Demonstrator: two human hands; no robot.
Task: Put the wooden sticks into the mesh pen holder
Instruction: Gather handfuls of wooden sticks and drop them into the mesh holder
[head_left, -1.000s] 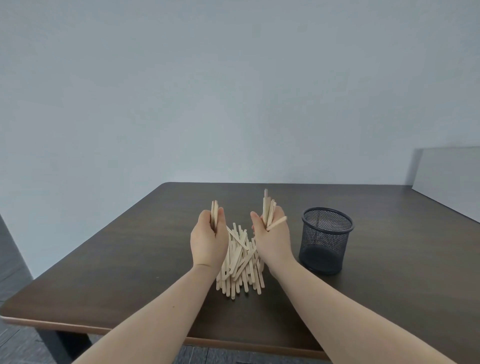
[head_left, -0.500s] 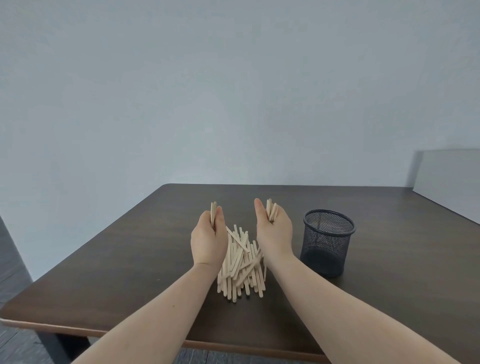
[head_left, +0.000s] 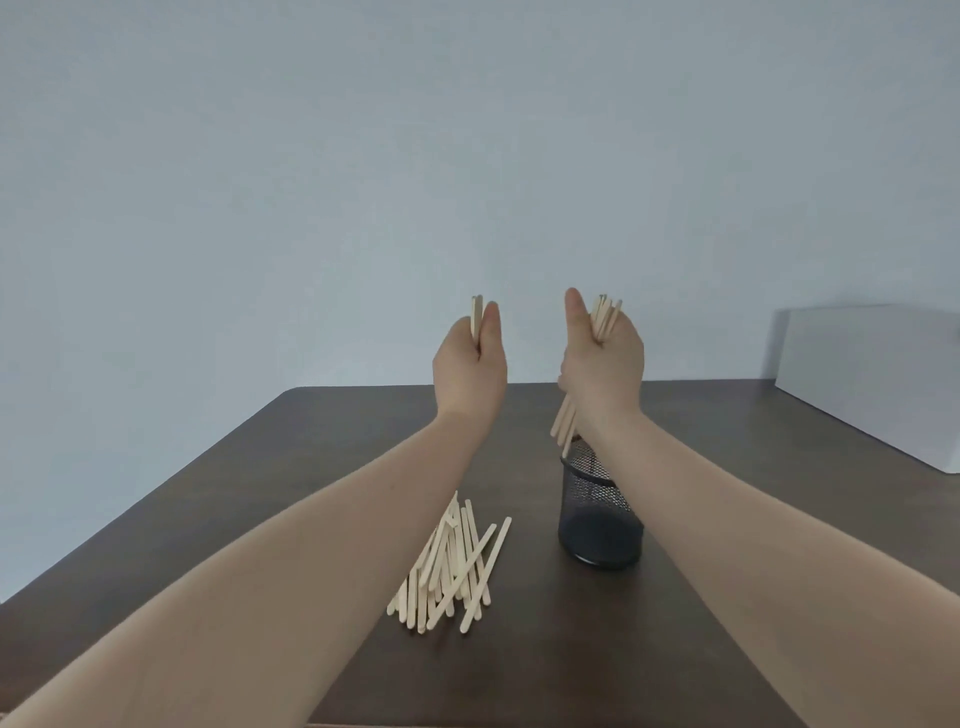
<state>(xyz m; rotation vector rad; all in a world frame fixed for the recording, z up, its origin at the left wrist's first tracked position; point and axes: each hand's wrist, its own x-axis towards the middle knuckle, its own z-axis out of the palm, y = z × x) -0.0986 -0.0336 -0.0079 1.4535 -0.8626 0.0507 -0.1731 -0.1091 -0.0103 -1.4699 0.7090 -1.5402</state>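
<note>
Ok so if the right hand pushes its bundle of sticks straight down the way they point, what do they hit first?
Probably the mesh pen holder: the lower tips of the sticks in the right hand sit just above its rim, apparently aimed into the opening, though depth is unclear.

Table (head_left: 291, 499) (dark): sticks (head_left: 452, 571), holder (head_left: 597, 525)

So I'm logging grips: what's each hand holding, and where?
Left hand: few wooden sticks, near their tops. Right hand: stick bundle, mid-length.
</note>
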